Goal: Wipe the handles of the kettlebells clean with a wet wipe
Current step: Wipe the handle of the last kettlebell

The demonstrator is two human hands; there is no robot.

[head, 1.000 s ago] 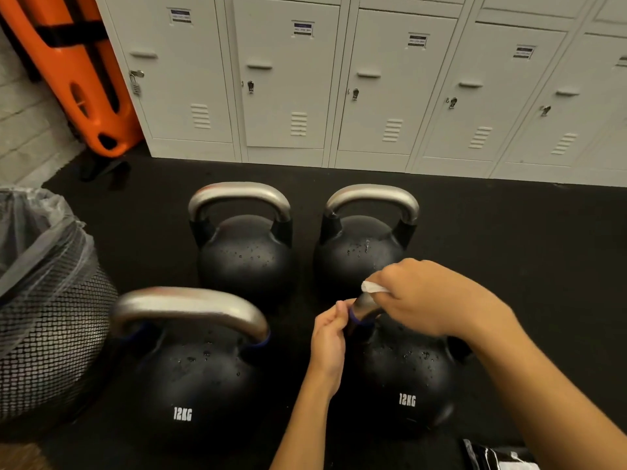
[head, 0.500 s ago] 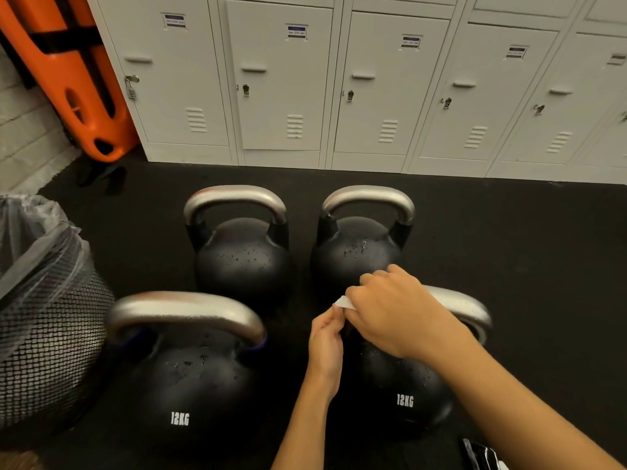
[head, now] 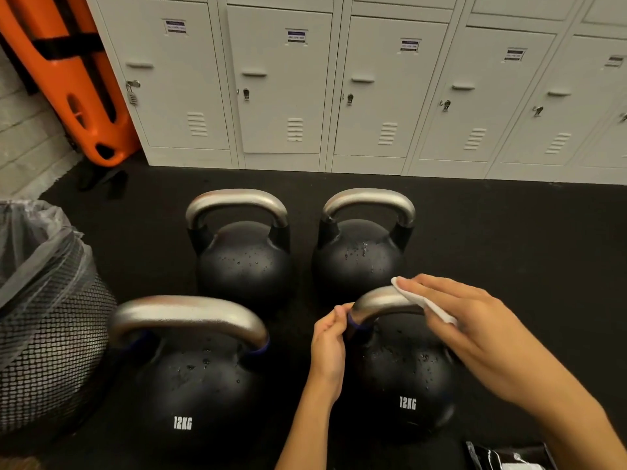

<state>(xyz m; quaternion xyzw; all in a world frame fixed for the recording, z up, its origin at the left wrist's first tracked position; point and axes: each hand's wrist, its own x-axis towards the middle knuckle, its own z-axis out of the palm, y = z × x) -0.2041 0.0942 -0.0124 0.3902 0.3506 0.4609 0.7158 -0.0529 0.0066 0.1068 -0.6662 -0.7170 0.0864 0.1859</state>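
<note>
Several black kettlebells with steel handles stand on the dark floor. The near right kettlebell (head: 403,378) is marked 12KG; its handle (head: 376,301) shows at the left half only. My right hand (head: 464,320) lies over the handle's right half, straight fingers pressing a white wet wipe (head: 427,303) against it. My left hand (head: 329,337) pinches the handle's left end by the blue ring. The near left kettlebell (head: 190,385), far left kettlebell (head: 244,262) and far right kettlebell (head: 359,262) stand untouched, bodies dotted with droplets.
A black mesh bin (head: 44,334) lined with a grey bag stands at the left. White lockers (head: 339,83) line the back wall, with an orange board (head: 68,79) leaning at their left. A dark wipe packet (head: 509,456) lies at the bottom right.
My right hand has slid with the wipe from the handle's left end to its right half, uncovering the left part. My left hand keeps its pinch on the left end.
</note>
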